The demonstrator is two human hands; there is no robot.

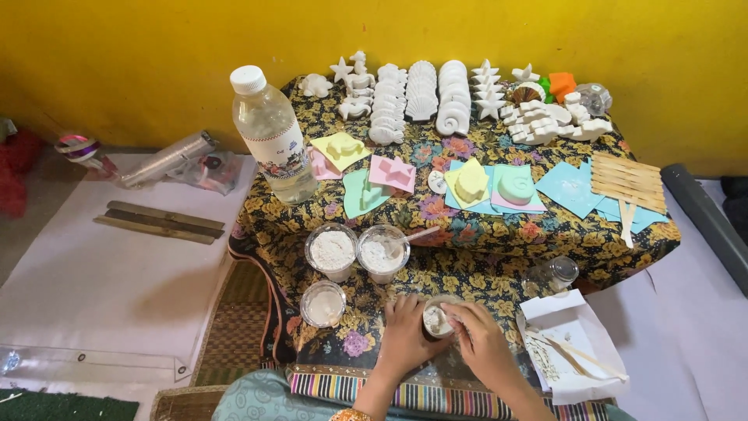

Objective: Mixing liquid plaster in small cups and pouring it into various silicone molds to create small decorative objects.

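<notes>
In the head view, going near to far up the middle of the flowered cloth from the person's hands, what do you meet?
Left hand and right hand around a small cup → two cups of white powder → coloured moulds on paper squares → rows of white plaster shells → yellow wall.

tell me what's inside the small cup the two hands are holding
The small round cup shows a white, powdery or pasty filling. The right hand has its fingers over the rim, and the left hand wraps the side, so how deep the filling goes is hidden.

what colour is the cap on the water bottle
White; the cap tops the clear bottle, seen best in the head view.
</notes>
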